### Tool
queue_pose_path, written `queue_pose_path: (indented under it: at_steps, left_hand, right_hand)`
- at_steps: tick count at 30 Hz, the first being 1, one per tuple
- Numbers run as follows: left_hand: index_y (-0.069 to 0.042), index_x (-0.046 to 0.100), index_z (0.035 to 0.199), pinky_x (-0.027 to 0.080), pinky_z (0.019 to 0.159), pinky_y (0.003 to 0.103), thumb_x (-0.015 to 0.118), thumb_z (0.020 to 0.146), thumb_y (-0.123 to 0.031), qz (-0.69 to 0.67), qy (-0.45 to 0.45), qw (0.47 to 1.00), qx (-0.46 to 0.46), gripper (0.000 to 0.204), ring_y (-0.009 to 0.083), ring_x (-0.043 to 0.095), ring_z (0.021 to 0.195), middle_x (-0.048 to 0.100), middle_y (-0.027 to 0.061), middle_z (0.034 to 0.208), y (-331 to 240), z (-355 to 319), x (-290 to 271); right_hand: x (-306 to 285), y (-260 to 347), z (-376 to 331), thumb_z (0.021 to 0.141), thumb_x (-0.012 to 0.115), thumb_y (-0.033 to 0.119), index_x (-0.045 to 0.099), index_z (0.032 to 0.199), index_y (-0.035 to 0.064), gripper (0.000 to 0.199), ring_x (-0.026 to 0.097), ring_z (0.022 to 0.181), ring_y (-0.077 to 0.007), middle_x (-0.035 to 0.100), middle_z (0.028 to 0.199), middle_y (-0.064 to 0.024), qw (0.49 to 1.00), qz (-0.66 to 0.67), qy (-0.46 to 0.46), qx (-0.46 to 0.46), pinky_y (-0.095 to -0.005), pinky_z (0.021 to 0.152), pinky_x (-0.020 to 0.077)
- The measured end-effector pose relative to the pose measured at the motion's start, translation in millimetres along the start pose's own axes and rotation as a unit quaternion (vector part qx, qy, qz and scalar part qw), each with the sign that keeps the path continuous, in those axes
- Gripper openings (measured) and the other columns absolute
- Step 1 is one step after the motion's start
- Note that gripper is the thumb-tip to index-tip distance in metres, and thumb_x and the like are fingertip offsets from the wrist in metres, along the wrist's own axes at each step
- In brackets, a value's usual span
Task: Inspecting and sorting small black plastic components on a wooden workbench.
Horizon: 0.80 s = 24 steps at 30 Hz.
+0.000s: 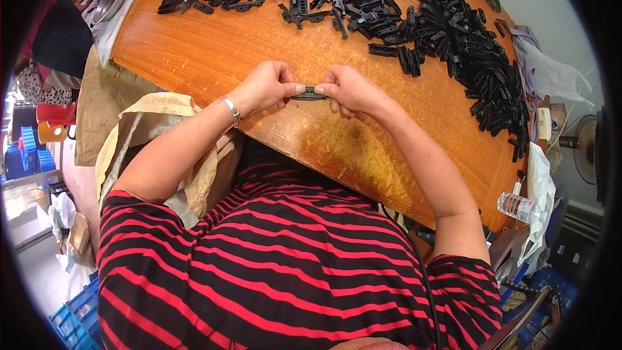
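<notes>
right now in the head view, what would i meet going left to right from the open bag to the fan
Open bag, left hand, black part, right hand, bottle, fan.

I wear a black knit-looking shirt with bright red horizontal stripes (285, 272); the stripes look thin at the far end and broader on the near side. Its short left sleeve (133, 220) and short right sleeve (463, 288) carry the same red bands and leave my forearms uncovered. A narrow silver-coloured metal bracelet (231, 110) circles my wrist below my bare left hand (267, 84). My right hand (353, 91) is bare too. A thin black cable (428, 285) runs down the shirt's right side.
</notes>
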State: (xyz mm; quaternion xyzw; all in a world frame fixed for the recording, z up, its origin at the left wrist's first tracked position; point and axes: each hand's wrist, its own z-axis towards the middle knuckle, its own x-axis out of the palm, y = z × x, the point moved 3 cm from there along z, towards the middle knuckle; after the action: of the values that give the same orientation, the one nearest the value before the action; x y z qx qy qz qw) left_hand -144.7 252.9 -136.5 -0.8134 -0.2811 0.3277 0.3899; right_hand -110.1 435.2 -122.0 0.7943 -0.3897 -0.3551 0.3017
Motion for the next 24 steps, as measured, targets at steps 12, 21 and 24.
queue_pose_path:
  at_steps: [12,21,24]
  left_hand:
    - [-0.007,0.059,0.081,0.048,0.061,0.033,0.078,0.077,-0.037,0.21,-0.079,0.974,0.031,0.036,0.0199,0.063,0.066,0.065,0.0061,0.068,5.4,0.6,-3.2]
    - [-0.002,0.06,0.092,0.044,0.059,0.022,0.066,0.089,-0.021,-0.024,0.071,0.994,0.085,0.02,0.0073,0.053,0.066,0.058,-0.0003,0.073,-30.9,-57.1,5.6]
    - [0.0,0.06,0.091,0.042,0.06,0.023,0.067,0.087,-0.019,0.032,0.0,0.985,0.171,0.02,0.007,0.051,0.067,0.056,-0.0015,0.073,-60.4,-100.6,-31.1]
  right_hand:
    - [12.0,-9.0,-14.0,0.095,0.057,0.014,0.049,0.094,0.0008,0.015,0.053,0.044,-0.0109,0.06,0.062,-0.0059,0.997,-0.013,-0.054,-0.058,-0.0251,0.038,0.04]
    - [16.1,0.5,-53.5,0.096,0.055,0.015,0.053,0.093,0.001,0.014,0.052,0.047,-0.0076,0.06,0.066,-0.0046,0.959,0.112,-0.09,-0.244,-0.0215,0.042,0.0421]
    - [-9.7,-4.9,-50.5,0.097,0.054,0.018,0.054,0.093,0.0016,0.016,0.052,0.049,-0.0059,0.06,0.069,-0.0034,0.965,0.098,-0.104,-0.221,-0.0204,0.043,0.0423]
